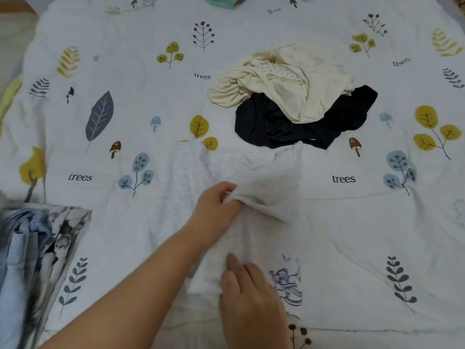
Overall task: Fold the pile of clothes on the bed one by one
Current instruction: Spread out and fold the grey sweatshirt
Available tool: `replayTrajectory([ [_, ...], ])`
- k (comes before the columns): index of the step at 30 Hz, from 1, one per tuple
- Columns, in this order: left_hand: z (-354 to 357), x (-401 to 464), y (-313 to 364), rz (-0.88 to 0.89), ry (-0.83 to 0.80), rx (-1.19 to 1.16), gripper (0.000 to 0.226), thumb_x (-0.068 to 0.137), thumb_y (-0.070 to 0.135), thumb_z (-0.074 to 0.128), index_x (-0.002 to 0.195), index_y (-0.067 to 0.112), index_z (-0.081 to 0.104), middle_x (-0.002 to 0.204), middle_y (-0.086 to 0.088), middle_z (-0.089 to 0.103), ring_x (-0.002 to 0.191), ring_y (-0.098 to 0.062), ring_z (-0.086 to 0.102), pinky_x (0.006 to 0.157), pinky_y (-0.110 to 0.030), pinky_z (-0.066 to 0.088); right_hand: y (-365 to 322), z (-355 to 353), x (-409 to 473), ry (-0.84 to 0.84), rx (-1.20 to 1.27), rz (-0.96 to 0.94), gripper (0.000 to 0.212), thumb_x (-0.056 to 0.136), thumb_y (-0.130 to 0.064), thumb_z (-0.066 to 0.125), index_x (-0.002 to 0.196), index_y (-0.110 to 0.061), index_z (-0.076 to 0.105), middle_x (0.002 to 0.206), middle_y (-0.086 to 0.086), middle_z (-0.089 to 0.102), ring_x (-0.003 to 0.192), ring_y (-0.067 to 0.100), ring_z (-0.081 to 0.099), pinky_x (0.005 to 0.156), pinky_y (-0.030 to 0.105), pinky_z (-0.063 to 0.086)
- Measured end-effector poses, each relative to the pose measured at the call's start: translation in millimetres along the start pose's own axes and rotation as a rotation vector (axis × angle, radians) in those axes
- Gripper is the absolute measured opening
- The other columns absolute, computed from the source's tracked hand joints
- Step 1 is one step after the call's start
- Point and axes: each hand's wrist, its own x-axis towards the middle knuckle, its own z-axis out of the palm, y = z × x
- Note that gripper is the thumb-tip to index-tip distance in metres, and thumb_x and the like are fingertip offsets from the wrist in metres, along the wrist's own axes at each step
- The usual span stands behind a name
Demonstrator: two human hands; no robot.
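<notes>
Two hands on white garment [226,172]: left hand [216,207] pinches fold, right hand [249,293] presses flat.

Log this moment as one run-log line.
left hand: pinches white garment fold | right hand: flat, pressing it | pile: cream garment over black one, unfolded

Folded stack [30,260] blurred; cut off left.
</notes>
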Motion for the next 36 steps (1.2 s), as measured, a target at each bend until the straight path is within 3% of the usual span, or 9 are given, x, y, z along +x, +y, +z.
replayTrajectory([
  [5, -59.3, -17.2, -22.1, -0.438, 0.119, -0.587, 0.022, 0.090, 0.021, 0.051, 0.095, 0.008, 0.069, 0.097, -0.011, 0.070, 0.089, -0.025, 0.066, 0.085, -0.035, 0.049, -46.2, 17.4, 12.8, -0.021, 0.062, -0.043, 0.037, 0.081, -0.001, 0.042, 0.053, -0.019, 0.057, 0.083, 0.003, 0.073, 0.066, 0.019, 0.067, 0.047, 0.020, 0.043],
  [8, -72.9, -16.4, -41.6, -0.687, 0.339, -0.292, 0.034, 0.093, 0.036, 0.041, 0.085, 0.007, 0.057, 0.084, -0.010, 0.060, 0.076, -0.025, 0.055, 0.069, -0.030, 0.042, -54.0, 34.7, 2.5, -0.112, 0.033, -0.071, 0.021, 0.068, -0.006, 0.048, 0.054, -0.016, 0.061, 0.079, 0.008, 0.071, 0.065, 0.021, 0.066, 0.046, 0.022, 0.044],
  [11, -73.2, -6.3, -45.8, -0.456, 0.392, 0.060, 0.041, 0.092, 0.045, 0.046, 0.090, 0.005, 0.054, 0.082, -0.005, 0.055, 0.079, -0.023, 0.052, 0.061, -0.032, 0.037, -50.8, 41.5, -8.3, -0.136, 0.023, -0.054, 0.017, 0.070, -0.008, 0.049, 0.069, -0.016, 0.064, 0.081, 0.009, 0.070, 0.068, 0.023, 0.066, 0.055, 0.027, 0.046],
  [15, -68.4, 13.9, -44.4, -0.360, 0.288, -0.004, 0.036, 0.078, 0.025, 0.071, 0.105, 0.011, 0.051, 0.100, -0.002, 0.061, 0.091, -0.020, 0.059, 0.075, -0.029, 0.045, -45.2, 42.5, -11.7, -0.207, -0.022, 0.047, 0.031, 0.069, -0.011, 0.042, 0.098, -0.016, 0.051, 0.075, 0.008, 0.067, 0.057, 0.021, 0.059, 0.051, 0.025, 0.046],
  [21, -76.2, 22.3, -29.9, -0.125, 0.156, -0.182, 0.033, 0.086, 0.001, 0.053, 0.112, 0.021, 0.058, 0.100, 0.002, 0.066, 0.092, -0.016, 0.063, 0.078, -0.024, 0.051, -46.9, 54.4, -9.8, -0.258, 0.122, -0.080, 0.021, 0.058, -0.009, 0.043, 0.059, -0.015, 0.063, 0.055, 0.002, 0.058, 0.050, 0.019, 0.055, 0.050, 0.021, 0.047],
  [24, -83.8, 15.4, -47.6, -0.194, 0.427, 0.101, 0.033, 0.088, 0.008, 0.049, 0.121, 0.014, 0.050, 0.108, -0.007, 0.061, 0.102, -0.028, 0.058, 0.084, -0.035, 0.045, -48.0, 55.1, -10.0, -0.318, 0.259, -0.178, 0.021, 0.055, -0.019, 0.045, 0.056, -0.021, 0.065, 0.055, -0.003, 0.059, 0.054, 0.017, 0.056, 0.055, 0.021, 0.050],
  [29, -62.1, -29.1, -80.1, 0.207, 0.349, 0.715, 0.067, 0.086, 0.047, 0.036, 0.144, 0.015, 0.027, 0.149, -0.016, 0.030, 0.136, -0.033, 0.030, 0.105, -0.049, 0.030, -7.1, 35.1, 15.9, -0.082, 0.225, 0.091, 0.048, 0.072, -0.019, 0.044, 0.119, -0.015, 0.052, 0.118, 0.015, 0.063, 0.111, 0.029, 0.052, 0.093, 0.038, 0.039],
  [32, -51.1, -55.3, -120.0, 0.354, 0.108, 0.978, 0.059, 0.094, 0.052, 0.023, 0.148, 0.027, 0.019, 0.154, -0.007, 0.019, 0.139, -0.031, 0.019, 0.100, -0.059, 0.028, 23.0, 37.1, 12.0, -0.301, -0.047, 0.266, 0.056, 0.086, -0.032, 0.034, 0.139, -0.014, 0.034, 0.143, 0.020, 0.041, 0.136, 0.032, 0.025, 0.104, 0.048, 0.023],
  [36, -61.2, -68.5, -142.7, 0.331, -0.030, 1.054, 0.057, 0.097, 0.054, 0.011, 0.149, 0.029, 0.010, 0.154, -0.003, 0.019, 0.139, -0.028, 0.020, 0.101, -0.054, 0.031, 49.3, 45.9, -23.3, -0.540, -0.089, 0.158, 0.060, 0.098, -0.050, 0.007, 0.150, -0.021, 0.017, 0.150, 0.012, 0.029, 0.146, 0.023, 0.001, 0.110, 0.047, 0.011],
])
